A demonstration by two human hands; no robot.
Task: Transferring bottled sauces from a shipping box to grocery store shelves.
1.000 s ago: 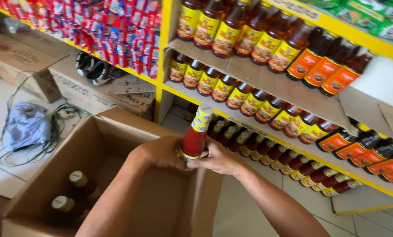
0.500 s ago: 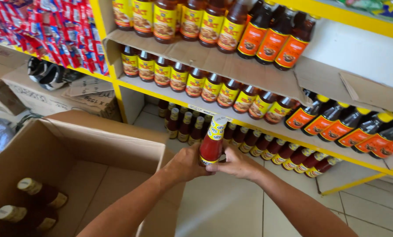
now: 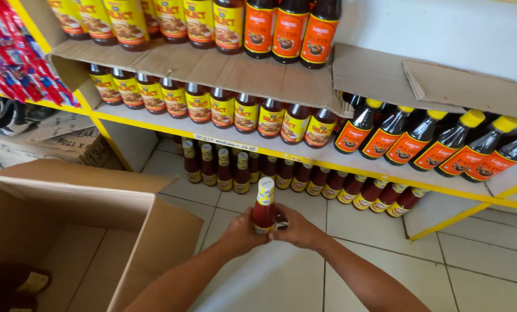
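We hold a red sauce bottle (image 3: pixel 264 208) upright, its long axis vertical and its wrapped cap pointing up toward the yellow shelf (image 3: pixel 328 162). It sits in the air in front of that shelf, just before the row of small bottles (image 3: pixel 304 176) standing on the floor beneath the shelf's lowest board. Since half a second ago the bottle has kept its upright pose, but we have leaned closer to the shelf, and the cardboard box (image 3: pixel 125 231) now lies further off to the left of the shelf, with fewer of its bottles showing. Our left hand (image 3: pixel 241 231) wraps the bottle's lower body from the left, fingers curled shut on it. Our right hand (image 3: pixel 296 228) closes on the same lower part from the right, fingers bent around the base, both hands touching the bottle and each other.
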